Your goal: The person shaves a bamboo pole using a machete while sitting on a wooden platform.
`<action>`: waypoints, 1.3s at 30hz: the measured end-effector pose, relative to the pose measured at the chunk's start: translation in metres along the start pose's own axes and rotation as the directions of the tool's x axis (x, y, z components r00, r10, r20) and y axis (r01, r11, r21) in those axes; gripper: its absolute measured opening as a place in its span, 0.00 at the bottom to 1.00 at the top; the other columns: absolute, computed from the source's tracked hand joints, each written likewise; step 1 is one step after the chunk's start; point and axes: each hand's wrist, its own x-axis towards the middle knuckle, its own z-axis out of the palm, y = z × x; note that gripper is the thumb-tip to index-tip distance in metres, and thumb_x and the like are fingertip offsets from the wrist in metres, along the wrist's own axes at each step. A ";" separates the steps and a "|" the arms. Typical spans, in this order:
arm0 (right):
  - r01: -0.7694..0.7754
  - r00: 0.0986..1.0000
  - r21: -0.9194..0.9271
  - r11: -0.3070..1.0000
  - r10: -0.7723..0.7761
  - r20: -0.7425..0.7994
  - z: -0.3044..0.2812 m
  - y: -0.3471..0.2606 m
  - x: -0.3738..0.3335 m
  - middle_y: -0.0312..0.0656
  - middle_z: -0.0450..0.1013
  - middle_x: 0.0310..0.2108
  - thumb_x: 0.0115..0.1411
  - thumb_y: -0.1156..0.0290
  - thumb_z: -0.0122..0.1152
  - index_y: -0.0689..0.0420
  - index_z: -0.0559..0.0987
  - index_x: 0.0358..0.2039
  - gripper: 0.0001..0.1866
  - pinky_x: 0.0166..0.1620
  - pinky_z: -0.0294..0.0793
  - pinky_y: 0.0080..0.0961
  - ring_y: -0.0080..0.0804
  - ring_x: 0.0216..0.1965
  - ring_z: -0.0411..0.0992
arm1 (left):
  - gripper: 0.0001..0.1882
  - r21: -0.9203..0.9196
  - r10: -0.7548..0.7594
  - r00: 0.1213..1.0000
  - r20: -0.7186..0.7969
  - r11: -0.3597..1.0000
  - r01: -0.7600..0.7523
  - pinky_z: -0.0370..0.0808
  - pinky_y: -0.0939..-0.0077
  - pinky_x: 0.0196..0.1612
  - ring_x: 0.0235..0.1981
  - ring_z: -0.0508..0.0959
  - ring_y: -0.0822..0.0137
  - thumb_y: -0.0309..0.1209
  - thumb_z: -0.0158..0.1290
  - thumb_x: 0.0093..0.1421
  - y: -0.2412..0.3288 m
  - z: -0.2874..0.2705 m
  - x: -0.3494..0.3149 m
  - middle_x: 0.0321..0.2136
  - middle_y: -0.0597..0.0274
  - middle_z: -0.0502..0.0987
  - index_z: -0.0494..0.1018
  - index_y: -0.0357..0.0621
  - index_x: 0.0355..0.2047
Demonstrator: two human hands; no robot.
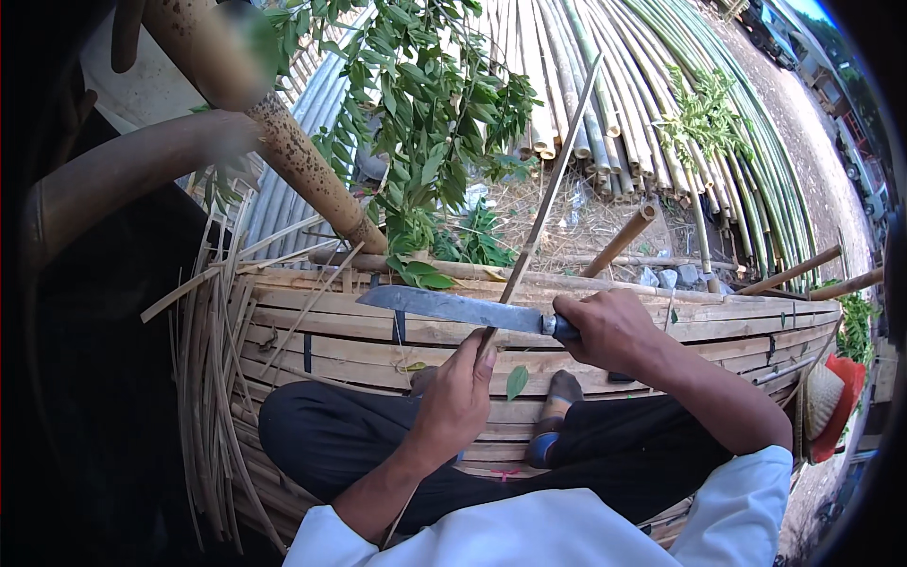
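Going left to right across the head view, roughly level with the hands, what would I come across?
Thin split strips, the left hand, a loose green leaf, the right hand, the red-and-straw hat.

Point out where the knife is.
In the head view, the knife is near the centre, held in the right hand and crossing the long strip above the left hand.
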 end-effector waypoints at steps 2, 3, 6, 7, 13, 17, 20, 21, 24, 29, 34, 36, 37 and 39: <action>-0.016 0.999 -0.002 1.000 0.016 0.037 0.002 0.000 0.001 0.44 0.69 0.13 0.50 0.67 0.61 0.54 0.70 0.29 0.10 0.23 0.68 0.45 0.49 0.18 0.71 | 0.17 0.010 0.027 0.999 -0.022 1.000 -0.027 0.69 0.64 0.29 0.21 0.71 0.56 0.33 0.42 0.69 -0.004 0.001 0.000 0.21 0.48 0.71 0.67 0.32 0.50; -0.017 0.999 0.000 1.000 0.017 0.037 0.002 -0.002 0.002 0.44 0.69 0.13 0.50 0.67 0.61 0.54 0.70 0.29 0.10 0.23 0.68 0.45 0.49 0.18 0.71 | 0.17 0.011 0.027 0.999 -0.020 1.000 -0.026 0.69 0.64 0.29 0.21 0.71 0.56 0.33 0.42 0.69 -0.002 0.000 -0.001 0.21 0.48 0.71 0.67 0.32 0.50; 0.006 0.998 -0.024 1.000 -0.004 0.066 0.003 -0.009 0.000 0.44 0.71 0.14 0.52 0.63 0.60 0.53 0.70 0.31 0.11 0.22 0.68 0.44 0.47 0.18 0.73 | 0.18 -0.015 -0.053 0.997 0.064 0.998 0.054 0.68 0.65 0.28 0.19 0.69 0.57 0.34 0.41 0.69 0.000 -0.003 0.001 0.20 0.49 0.70 0.66 0.31 0.51; 0.052 0.998 -0.006 0.999 -0.052 0.038 0.008 -0.010 0.000 0.43 0.71 0.15 0.51 0.63 0.60 0.53 0.70 0.31 0.11 0.21 0.68 0.44 0.46 0.18 0.73 | 0.18 0.048 0.002 0.999 0.047 0.999 -0.005 0.68 0.66 0.28 0.19 0.68 0.59 0.34 0.41 0.69 -0.007 -0.003 0.000 0.20 0.50 0.69 0.66 0.31 0.52; -0.012 0.997 -0.100 0.995 0.004 -0.080 0.000 0.014 0.006 0.43 0.71 0.13 0.48 0.67 0.60 0.53 0.70 0.26 0.08 0.21 0.69 0.42 0.46 0.18 0.73 | 0.19 0.054 -0.002 1.000 0.018 0.999 0.001 0.69 0.60 0.29 0.23 0.72 0.51 0.34 0.41 0.69 0.002 -0.006 0.000 0.23 0.43 0.72 0.66 0.31 0.53; -0.056 0.984 -0.067 0.996 0.043 -0.174 -0.002 0.029 0.008 0.44 0.70 0.13 0.49 0.68 0.60 0.54 0.72 0.25 0.07 0.21 0.69 0.43 0.47 0.18 0.73 | 0.21 0.073 -0.039 0.998 0.049 0.997 0.036 0.67 0.68 0.26 0.19 0.69 0.62 0.35 0.41 0.70 0.004 -0.008 -0.001 0.21 0.48 0.71 0.65 0.31 0.55; -0.125 0.971 -0.132 0.983 0.094 -0.218 -0.008 0.045 0.009 0.46 0.70 0.13 0.50 0.67 0.60 0.54 0.73 0.24 0.06 0.22 0.69 0.44 0.47 0.17 0.72 | 0.18 0.066 0.028 0.999 0.038 0.997 -0.030 0.71 0.54 0.31 0.27 0.77 0.40 0.32 0.41 0.68 0.000 -0.002 0.000 0.27 0.37 0.76 0.66 0.32 0.52; -0.141 0.975 -0.086 0.986 0.123 -0.187 -0.005 0.039 0.007 0.46 0.70 0.13 0.49 0.69 0.60 0.54 0.73 0.25 0.06 0.23 0.69 0.44 0.47 0.18 0.72 | 0.18 0.065 0.030 0.999 0.037 0.997 -0.033 0.71 0.54 0.31 0.27 0.77 0.40 0.32 0.41 0.68 0.001 -0.003 -0.001 0.27 0.37 0.76 0.66 0.32 0.52; -0.076 0.990 -0.037 0.996 0.070 -0.125 -0.003 0.017 0.004 0.45 0.70 0.14 0.46 0.69 0.62 0.55 0.72 0.25 0.08 0.24 0.68 0.45 0.48 0.19 0.72 | 0.18 0.070 -0.023 0.999 0.036 0.997 0.021 0.71 0.55 0.31 0.27 0.77 0.41 0.32 0.42 0.68 0.003 -0.003 0.000 0.28 0.38 0.76 0.66 0.32 0.52; -0.039 0.997 -0.035 0.999 0.037 -0.063 -0.001 0.010 0.008 0.44 0.70 0.13 0.48 0.66 0.60 0.54 0.73 0.24 0.07 0.23 0.69 0.43 0.48 0.18 0.73 | 0.18 0.138 0.135 0.991 0.010 0.981 -0.135 0.72 0.56 0.34 0.31 0.77 0.40 0.31 0.42 0.67 -0.003 0.000 -0.005 0.30 0.35 0.76 0.66 0.29 0.52; -0.167 0.974 -0.017 0.986 0.163 -0.160 0.000 0.039 0.002 0.44 0.70 0.13 0.50 0.66 0.59 0.53 0.73 0.24 0.06 0.24 0.71 0.43 0.47 0.17 0.72 | 0.20 0.069 0.015 0.998 0.057 0.997 -0.019 0.70 0.64 0.30 0.23 0.75 0.52 0.31 0.41 0.68 -0.002 0.001 -0.003 0.24 0.42 0.73 0.64 0.28 0.55; -0.056 0.991 -0.069 0.996 0.047 -0.128 0.001 0.022 0.006 0.43 0.70 0.12 0.50 0.66 0.59 0.53 0.72 0.26 0.07 0.22 0.68 0.44 0.48 0.18 0.72 | 0.20 0.098 0.001 0.999 0.049 0.995 -0.006 0.70 0.63 0.30 0.24 0.75 0.52 0.31 0.41 0.68 -0.006 0.000 -0.007 0.24 0.41 0.73 0.64 0.28 0.55; -0.008 0.995 -0.064 0.998 0.001 -0.103 0.005 0.014 0.005 0.42 0.70 0.12 0.49 0.66 0.59 0.52 0.72 0.26 0.07 0.22 0.68 0.44 0.48 0.18 0.72 | 0.20 0.096 0.058 0.997 0.053 0.993 -0.063 0.71 0.59 0.36 0.31 0.75 0.44 0.30 0.41 0.68 -0.006 0.000 -0.007 0.31 0.36 0.74 0.63 0.28 0.55; 0.039 0.996 -0.076 0.996 -0.045 -0.080 0.007 0.015 0.003 0.43 0.70 0.13 0.48 0.66 0.59 0.53 0.71 0.26 0.07 0.22 0.68 0.45 0.48 0.18 0.73 | 0.20 0.092 0.114 0.992 0.056 0.989 -0.119 0.72 0.54 0.41 0.39 0.76 0.37 0.30 0.41 0.67 -0.001 0.000 -0.007 0.38 0.30 0.74 0.62 0.28 0.55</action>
